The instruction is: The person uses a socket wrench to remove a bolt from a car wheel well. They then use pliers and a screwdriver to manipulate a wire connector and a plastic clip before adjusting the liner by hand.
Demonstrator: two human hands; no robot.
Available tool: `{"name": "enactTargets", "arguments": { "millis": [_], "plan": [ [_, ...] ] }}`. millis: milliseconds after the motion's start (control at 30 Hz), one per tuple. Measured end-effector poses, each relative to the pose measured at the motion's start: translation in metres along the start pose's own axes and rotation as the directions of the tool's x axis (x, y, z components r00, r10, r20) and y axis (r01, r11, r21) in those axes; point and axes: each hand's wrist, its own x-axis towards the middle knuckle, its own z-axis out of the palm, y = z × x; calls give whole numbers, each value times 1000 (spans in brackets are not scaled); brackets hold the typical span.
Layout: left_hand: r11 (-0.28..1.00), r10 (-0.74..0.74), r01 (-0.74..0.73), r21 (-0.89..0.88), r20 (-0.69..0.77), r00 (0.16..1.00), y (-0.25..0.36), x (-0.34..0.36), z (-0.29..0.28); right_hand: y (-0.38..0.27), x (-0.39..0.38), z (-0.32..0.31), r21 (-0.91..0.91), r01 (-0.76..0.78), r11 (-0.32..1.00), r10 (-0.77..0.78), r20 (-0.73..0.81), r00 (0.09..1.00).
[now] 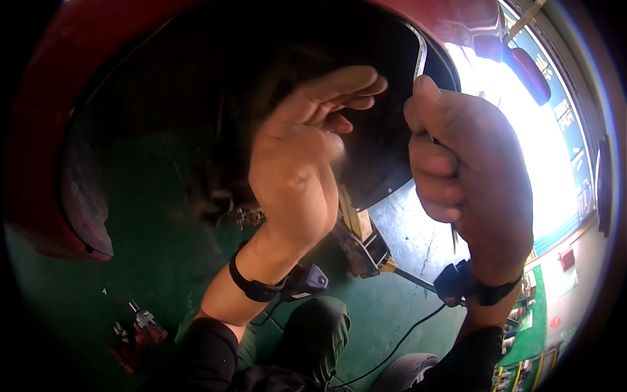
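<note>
My right hand (473, 153) is wrapped around a slim silver metal bar tool (420, 55). Its curved upper end reaches toward the edge of a dark wheel arch on a red car body (39, 124), and its tip is lost in shadow. To the left of it, my left hand (294, 157) is raised inside the wheel arch with nothing visible in it. Its fingers are stretched out and slightly bent, pointing toward the right hand. Metal parts (248, 217) show dimly behind the left wrist. Deeper inside, the arch is too dark to make out.
A jack (379, 251) topped with a wooden block (354, 215) stands under the car. On the green floor (366, 307) lie a red power tool (145, 326) at lower left and a tyre (408, 372) by my knee. A black cable (398, 343) trails from my right wrist.
</note>
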Motion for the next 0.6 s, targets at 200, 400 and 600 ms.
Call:
{"name": "enactTargets", "arguments": {
  "millis": [200, 400, 600],
  "plan": [
    [999, 5, -10, -43, -127, 992, 7, -4, -2, -9, -8, -14, -22, -19, 1000, 20, 51, 999],
    [998, -25, 26, 65, -15, 1000, 12, 5, 5, 30, 7, 5, 61, 113, 992, -112, -6, 994],
    [989, -63, 47, 142, 109, 992, 22, 3, 15, 41, -4, 27, 291, 272, 917, -282, -9, 959]
  ]
}}
